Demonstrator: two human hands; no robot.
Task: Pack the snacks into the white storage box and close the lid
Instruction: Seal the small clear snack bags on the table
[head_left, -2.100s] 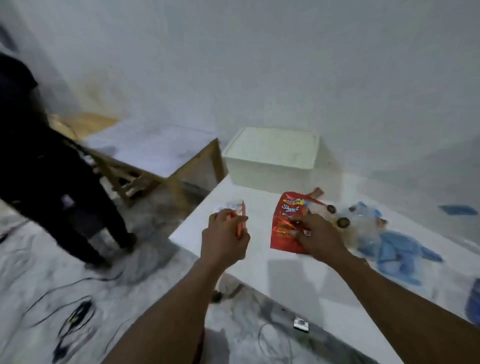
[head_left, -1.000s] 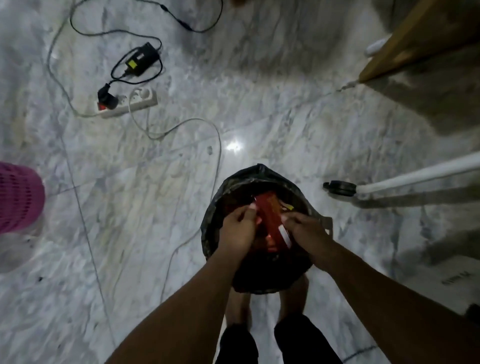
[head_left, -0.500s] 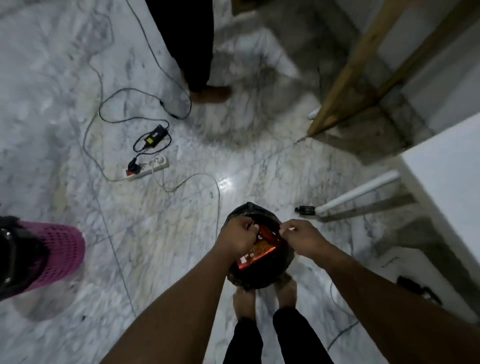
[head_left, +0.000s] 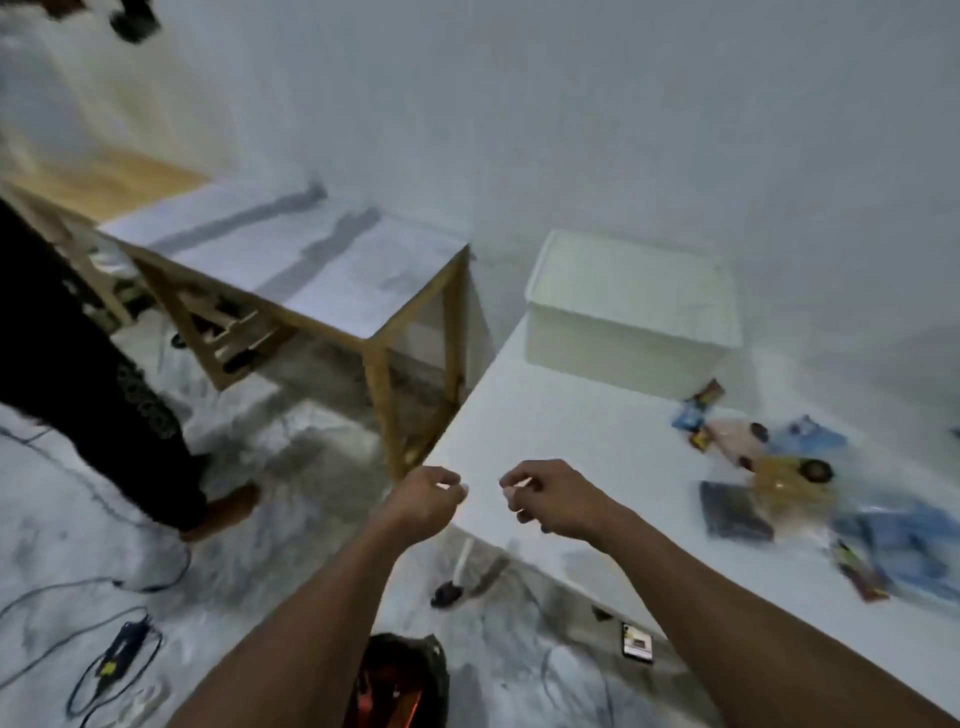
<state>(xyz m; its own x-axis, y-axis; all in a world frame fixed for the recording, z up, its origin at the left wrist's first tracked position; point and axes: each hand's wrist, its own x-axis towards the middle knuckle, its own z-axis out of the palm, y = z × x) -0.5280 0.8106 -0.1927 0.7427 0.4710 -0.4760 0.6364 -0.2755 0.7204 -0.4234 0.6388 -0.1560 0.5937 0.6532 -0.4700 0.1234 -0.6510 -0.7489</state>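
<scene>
The white storage box (head_left: 628, 312) stands with its lid on at the back of the white table (head_left: 571, 431), against the wall. Several snack packets (head_left: 769, 467) lie in a loose pile to the right of it, with a dark packet (head_left: 732, 512) nearest me. My left hand (head_left: 421, 501) and my right hand (head_left: 556, 499) hover side by side over the table's near left corner, fingers curled, holding nothing that I can make out. Both are well short of the box and the snacks.
A black bin (head_left: 400, 680) with a red packet inside sits on the floor below my arms. Blue plastic bags (head_left: 904, 540) lie right of the snacks. A wooden table (head_left: 291, 260) stands left of the white one. A person in black (head_left: 88, 374) walks at the left; cables (head_left: 119, 649) cross the floor.
My view has lifted from the bin to the table. Both hands let go of the red packet, which stays in the bin, and rose empty to the table's corner.
</scene>
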